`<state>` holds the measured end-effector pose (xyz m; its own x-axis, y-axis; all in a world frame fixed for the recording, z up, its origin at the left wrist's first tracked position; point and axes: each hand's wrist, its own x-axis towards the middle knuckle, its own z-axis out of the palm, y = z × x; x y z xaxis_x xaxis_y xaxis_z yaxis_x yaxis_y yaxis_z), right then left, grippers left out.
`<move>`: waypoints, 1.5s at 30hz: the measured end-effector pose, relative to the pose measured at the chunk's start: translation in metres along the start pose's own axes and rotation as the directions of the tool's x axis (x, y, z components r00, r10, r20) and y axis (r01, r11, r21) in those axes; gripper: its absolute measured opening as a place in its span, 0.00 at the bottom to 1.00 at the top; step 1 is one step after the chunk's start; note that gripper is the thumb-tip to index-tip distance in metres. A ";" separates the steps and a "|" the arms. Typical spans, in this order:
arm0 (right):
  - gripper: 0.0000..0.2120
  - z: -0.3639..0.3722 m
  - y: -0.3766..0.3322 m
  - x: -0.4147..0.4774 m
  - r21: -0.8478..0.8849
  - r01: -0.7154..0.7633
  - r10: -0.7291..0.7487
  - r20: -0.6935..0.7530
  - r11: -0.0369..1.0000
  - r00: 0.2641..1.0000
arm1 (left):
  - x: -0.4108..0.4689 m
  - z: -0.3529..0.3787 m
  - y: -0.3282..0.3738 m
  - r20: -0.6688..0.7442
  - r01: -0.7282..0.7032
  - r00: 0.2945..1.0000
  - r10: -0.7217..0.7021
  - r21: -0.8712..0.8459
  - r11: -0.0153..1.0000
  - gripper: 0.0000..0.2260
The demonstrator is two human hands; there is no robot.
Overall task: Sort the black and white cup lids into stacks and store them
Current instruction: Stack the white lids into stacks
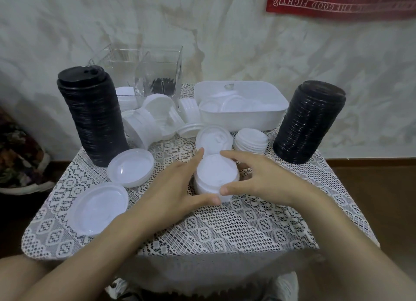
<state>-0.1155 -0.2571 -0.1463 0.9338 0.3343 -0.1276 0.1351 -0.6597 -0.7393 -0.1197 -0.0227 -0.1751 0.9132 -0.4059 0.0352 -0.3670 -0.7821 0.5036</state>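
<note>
With your left hand (177, 188) & right hand (261, 179) both curled round the short white lid stack (216, 174) at mid counter (225, 231), squeeze evenly, keep it upright when lifting.

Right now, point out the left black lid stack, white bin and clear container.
left black lid stack (94, 118): head view, its ribbed side.
white bin (236, 120): head view, front wall.
clear container (157, 72): head view, near pane.

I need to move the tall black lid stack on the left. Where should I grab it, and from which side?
Probably cup the black stack low at its base from the left and front, other palm on the top lid. It is tall, loose, seems to lean, and white lids crowd its right side.
</note>
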 end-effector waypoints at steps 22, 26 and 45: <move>0.33 -0.005 0.004 -0.003 0.081 0.026 -0.029 0.043 0.996 0.999 | -0.004 -0.009 -0.005 -0.008 -0.067 0.998 0.067 -0.041 0.997 0.43; 0.33 -0.004 0.001 -0.005 0.051 0.020 -0.024 0.061 0.999 0.998 | -0.006 -0.012 -0.002 -0.005 -0.119 0.993 0.119 -0.059 0.991 0.37; 0.39 -0.013 0.006 -0.004 0.108 -0.008 0.006 0.013 0.994 1.000 | -0.001 -0.006 -0.009 0.037 -0.037 0.999 0.038 -0.018 0.999 0.50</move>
<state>-0.1145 -0.2706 -0.1414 0.9301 0.3390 -0.1412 0.0911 -0.5854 -0.8056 -0.1161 -0.0121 -0.1742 0.8915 -0.4526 0.0218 -0.3973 -0.7577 0.5178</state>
